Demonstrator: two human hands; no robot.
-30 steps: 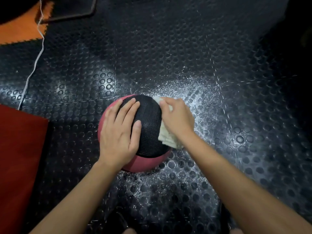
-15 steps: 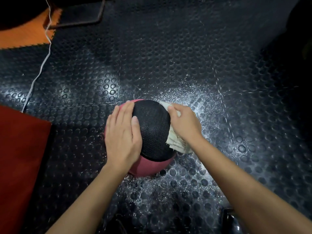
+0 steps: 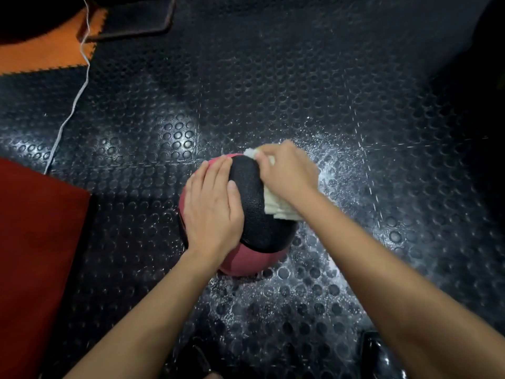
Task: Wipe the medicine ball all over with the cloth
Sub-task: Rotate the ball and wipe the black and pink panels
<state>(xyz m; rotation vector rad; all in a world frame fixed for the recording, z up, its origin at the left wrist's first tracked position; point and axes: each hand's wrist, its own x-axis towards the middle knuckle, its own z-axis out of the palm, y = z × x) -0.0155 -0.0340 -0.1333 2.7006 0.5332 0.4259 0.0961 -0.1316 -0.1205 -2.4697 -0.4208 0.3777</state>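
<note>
- The medicine ball (image 3: 254, 214) sat on the studded black floor (image 3: 273, 91), near the middle of the view, pink at its near and left sides with a black textured panel across the top.
- The left hand (image 3: 211, 209) lay flat over the ball's upper left, fingers (image 3: 216, 173) straight and together, pressing down rather than curling round anything.
- The right hand (image 3: 287, 173) was on the ball's far right shoulder, its fingers bent over the cloth (image 3: 276, 207) and pinning it to the surface; motion blur hid how tightly they closed.
- The cloth looked like a pale folded pad, one corner poking out past the fingertips, the rest trailing below the palm.
- Judging by the look of it, the ball was heavy and firm, its grainy skin giving a decent hold; it would roll more readily than lift.
- The best hold seemed to be a flat palm on the side opposite the wiping stroke, as shown here.
- White speckles, dust or droplets, were scattered over the floor round the ball, so it could skid.
- The underside touching the floor was yet to be reached; a turn of the ball seemed needed.
- A red mat (image 3: 35, 255) lay to the left and a white cord (image 3: 73, 105) ran beyond it.
</note>
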